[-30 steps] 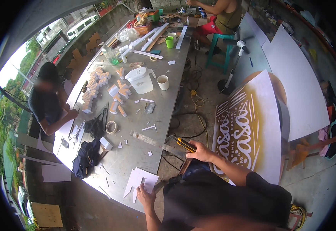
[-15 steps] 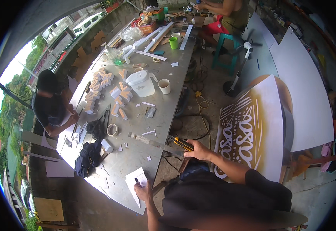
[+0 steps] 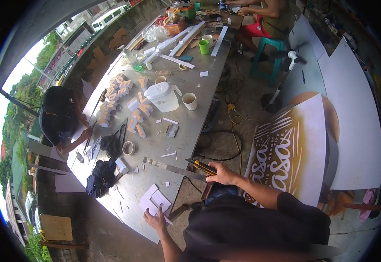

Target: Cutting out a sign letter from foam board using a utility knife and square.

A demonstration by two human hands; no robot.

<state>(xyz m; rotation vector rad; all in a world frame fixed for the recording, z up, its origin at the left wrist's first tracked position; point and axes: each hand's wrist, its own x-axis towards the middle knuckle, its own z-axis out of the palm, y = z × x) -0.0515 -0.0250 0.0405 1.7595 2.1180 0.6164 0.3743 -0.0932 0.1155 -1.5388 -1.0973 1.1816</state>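
My right hand (image 3: 222, 174) is closed round a yellow-and-black utility knife (image 3: 204, 167), held over the table's right edge with its tip toward the left. My left hand (image 3: 156, 219) has its fingers apart at the near end of the table, by the lower edge of a white sheet piece (image 3: 149, 201). This piece has angled outer edges and a rectangular gap in its middle. One fingertip seems to touch it; a firm grip does not show. A long flat metal ruler or strip (image 3: 173, 168) lies across the table beyond the piece.
The metal table (image 3: 155, 150) carries block letters (image 3: 112, 102), a lidded pitcher (image 3: 162, 97), a paper cup (image 3: 189, 101), a tape roll (image 3: 128, 148), dark cloth (image 3: 101, 178) and white scraps. Two co-workers sit at the left and far end. A printed sign panel (image 3: 293, 148) leans on the right.
My left hand has drawn back slightly and spread its fingers from the white piece, which now lies turned with its gap showing. The right hand still holds the knife. The view has shifted a little.
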